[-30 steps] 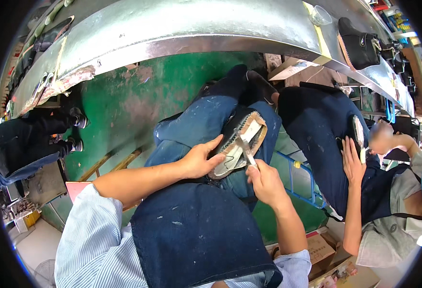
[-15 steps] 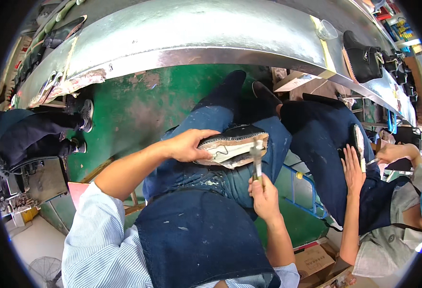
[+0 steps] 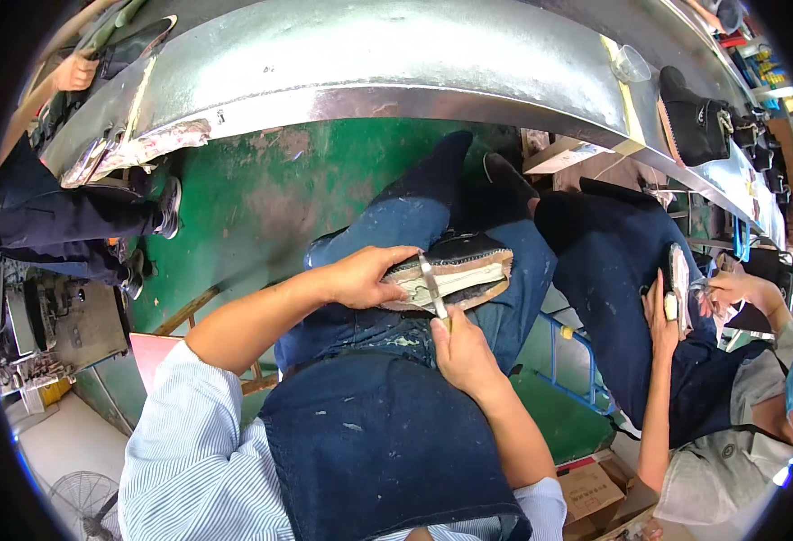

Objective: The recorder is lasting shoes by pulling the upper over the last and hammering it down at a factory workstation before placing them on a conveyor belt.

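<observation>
On my lap lies a black shoe [image 3: 479, 271] with its underside up, showing a pale inner bottom and a brown turned-in edge. My left hand [image 3: 368, 277] grips its left end, thumb on the underside and fingers along the far edge. In my right hand [image 3: 465, 350] is a small hammer [image 3: 434, 290], gripped by its handle. The hammer's metal head is over the left part of the shoe, close to my left fingertips. Whether the head touches the shoe I cannot tell.
A metal-topped bench [image 3: 360, 54] runs across the far side, with black boots [image 3: 696, 126] and a clear cup [image 3: 631, 64] at its right. A co-worker's hand [image 3: 662, 316] holds another shoe close by on the right. A blue metal frame [image 3: 577, 365] stands between us. Another person's legs [image 3: 81, 221] are at left.
My right hand and the hammer have moved left, from the shoe's right end to its left part. The shoe stays in my left hand. At far left, a co-worker's hand has appeared over the bench.
</observation>
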{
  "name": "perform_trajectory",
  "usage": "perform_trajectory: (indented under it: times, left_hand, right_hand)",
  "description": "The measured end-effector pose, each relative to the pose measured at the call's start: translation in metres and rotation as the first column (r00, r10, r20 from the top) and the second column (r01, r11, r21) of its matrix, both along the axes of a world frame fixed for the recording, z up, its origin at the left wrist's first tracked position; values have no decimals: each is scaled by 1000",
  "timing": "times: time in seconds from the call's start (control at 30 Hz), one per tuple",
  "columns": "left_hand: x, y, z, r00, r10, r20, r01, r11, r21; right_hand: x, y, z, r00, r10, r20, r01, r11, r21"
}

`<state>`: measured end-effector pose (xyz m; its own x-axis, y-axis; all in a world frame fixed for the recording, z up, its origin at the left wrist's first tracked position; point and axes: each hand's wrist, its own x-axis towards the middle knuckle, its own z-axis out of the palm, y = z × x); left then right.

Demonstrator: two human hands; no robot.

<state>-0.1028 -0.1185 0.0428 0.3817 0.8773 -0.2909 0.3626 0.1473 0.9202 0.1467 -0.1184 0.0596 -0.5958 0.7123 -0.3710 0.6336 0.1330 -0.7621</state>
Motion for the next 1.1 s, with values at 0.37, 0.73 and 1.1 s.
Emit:
perform_trajectory:
  times: [0.37,0.73,1.1]
  left_hand:
    - [9,0,20,940,-136,-313,114,990,-87]
    - [23,8,60,712,-36,-701,631,468,618]
    - [56,74,144,987,-158,-2,141,874,465]
  right_hand:
    - [48,-16,0,960,-223,-167,206,972,-116]
    - [87,-5,-50,313,-877,-364,443,474,-761]
    - [98,-20,-47,243,-904,-352,436,426,-793]
